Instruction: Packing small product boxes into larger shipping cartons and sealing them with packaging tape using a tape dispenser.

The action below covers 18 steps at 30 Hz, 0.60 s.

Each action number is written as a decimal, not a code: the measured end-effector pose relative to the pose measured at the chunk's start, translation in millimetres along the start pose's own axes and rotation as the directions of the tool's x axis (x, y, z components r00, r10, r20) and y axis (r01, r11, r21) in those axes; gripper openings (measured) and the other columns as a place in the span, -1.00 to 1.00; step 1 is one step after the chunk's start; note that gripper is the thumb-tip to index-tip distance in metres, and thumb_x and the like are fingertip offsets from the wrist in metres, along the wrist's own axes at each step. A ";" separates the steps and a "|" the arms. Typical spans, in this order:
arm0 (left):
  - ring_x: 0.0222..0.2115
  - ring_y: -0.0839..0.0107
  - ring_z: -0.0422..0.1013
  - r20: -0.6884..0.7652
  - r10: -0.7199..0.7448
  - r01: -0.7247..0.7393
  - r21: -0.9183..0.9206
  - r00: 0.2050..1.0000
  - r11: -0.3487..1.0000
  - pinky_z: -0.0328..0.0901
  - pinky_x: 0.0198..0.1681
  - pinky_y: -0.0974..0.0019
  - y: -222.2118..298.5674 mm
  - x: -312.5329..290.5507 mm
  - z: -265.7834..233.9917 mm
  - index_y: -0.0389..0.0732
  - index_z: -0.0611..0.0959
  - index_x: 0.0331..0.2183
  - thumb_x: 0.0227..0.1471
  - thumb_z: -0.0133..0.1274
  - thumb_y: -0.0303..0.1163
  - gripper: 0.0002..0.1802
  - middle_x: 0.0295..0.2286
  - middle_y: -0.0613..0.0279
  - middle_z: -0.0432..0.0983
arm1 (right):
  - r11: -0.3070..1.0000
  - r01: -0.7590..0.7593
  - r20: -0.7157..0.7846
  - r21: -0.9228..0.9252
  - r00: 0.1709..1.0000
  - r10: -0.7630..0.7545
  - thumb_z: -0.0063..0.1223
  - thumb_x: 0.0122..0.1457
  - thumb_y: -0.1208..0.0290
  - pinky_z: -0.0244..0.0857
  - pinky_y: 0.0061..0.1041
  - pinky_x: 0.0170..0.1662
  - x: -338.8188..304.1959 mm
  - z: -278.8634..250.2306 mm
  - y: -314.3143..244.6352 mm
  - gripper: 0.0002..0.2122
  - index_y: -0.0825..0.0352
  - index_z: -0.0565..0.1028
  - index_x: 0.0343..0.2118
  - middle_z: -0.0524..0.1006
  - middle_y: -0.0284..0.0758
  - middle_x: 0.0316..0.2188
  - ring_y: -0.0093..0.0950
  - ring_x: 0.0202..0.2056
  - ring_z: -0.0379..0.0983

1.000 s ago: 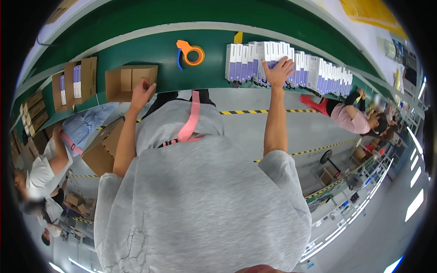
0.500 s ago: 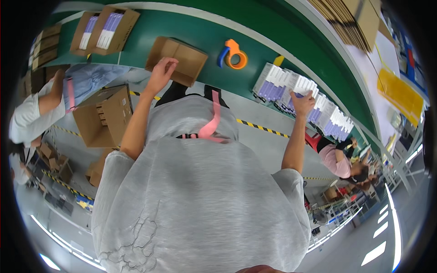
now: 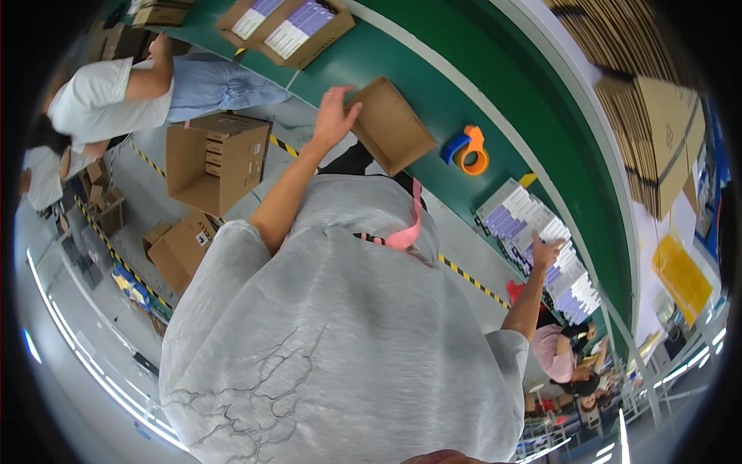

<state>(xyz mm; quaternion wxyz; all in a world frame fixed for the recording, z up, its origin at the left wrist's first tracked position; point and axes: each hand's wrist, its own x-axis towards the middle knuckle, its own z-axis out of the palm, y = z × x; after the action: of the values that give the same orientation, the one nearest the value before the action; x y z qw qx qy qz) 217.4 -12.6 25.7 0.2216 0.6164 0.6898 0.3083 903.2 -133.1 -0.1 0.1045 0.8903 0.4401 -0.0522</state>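
Note:
My left hand (image 3: 335, 120) is raised at the left side of a small open brown carton (image 3: 394, 127), fingers apart and holding nothing. The carton stands on the green bench, and its visible inside is bare. My right hand (image 3: 546, 252) reaches into a long row of slim white and purple boxes (image 3: 516, 210) at the right. Its thumb and fingers span several boxes in the middle of the row. Some of the fingertips are hidden among them.
An orange and blue tape dispenser (image 3: 468, 151) lies between carton and row. Filled cartons (image 3: 313, 48) stand at the far left of the green bench (image 3: 340, 69). Flattened cardboard (image 3: 657, 139) is stacked at right. Large open cartons (image 3: 246, 166) and a co-worker (image 3: 116, 93) are at left.
The whole view has turned, so the bench runs more steeply down to the right. My left hand has shifted from in front of the carton to its left edge; my right hand stays at the boxes.

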 end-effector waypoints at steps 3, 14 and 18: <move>-0.05 -0.03 0.35 0.154 -0.021 0.024 -0.016 0.988 1.000 0.26 0.05 0.07 -26.3 3.7 11.9 -0.23 0.50 -0.06 0.09 0.04 -0.30 -0.62 -0.14 -0.04 0.46 | 0.999 -0.022 0.060 -0.038 0.998 0.024 0.23 -0.28 -0.37 0.23 0.00 0.08 2.1 -13.5 -12.1 0.20 0.32 -0.05 0.33 0.38 0.22 0.00 0.11 0.03 0.36; -0.08 -0.02 0.38 0.250 -0.077 0.099 -0.076 0.965 0.992 0.33 -0.01 0.07 -16.6 18.8 1.3 -0.17 0.58 -0.09 0.13 -0.04 -0.29 -0.67 -0.15 -0.02 0.49 | 0.524 0.618 -0.302 0.586 0.767 -0.567 0.36 -0.30 0.48 -0.13 -0.20 0.33 -180.7 -187.5 -320.9 0.07 0.45 -0.07 0.32 0.03 0.03 0.29 -0.08 0.30 -0.03; -0.06 -0.02 0.37 0.268 0.032 0.022 -0.195 0.963 0.981 0.30 0.03 0.09 -39.7 21.8 18.1 -0.18 0.57 -0.06 0.13 -0.04 -0.29 -0.65 -0.09 -0.04 0.45 | 0.340 0.814 -0.425 0.471 0.547 -0.721 0.38 -0.33 0.26 -0.06 -0.07 0.25 -229.3 -182.7 -425.3 0.09 0.39 -0.03 0.32 0.08 0.12 0.22 0.07 0.22 0.01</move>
<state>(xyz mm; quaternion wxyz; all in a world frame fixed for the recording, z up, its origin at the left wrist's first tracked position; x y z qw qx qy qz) 198.3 9.7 -13.4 0.3722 0.6294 0.6180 0.2887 426.3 -16.7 160.5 -0.2636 0.5571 0.7680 -0.1741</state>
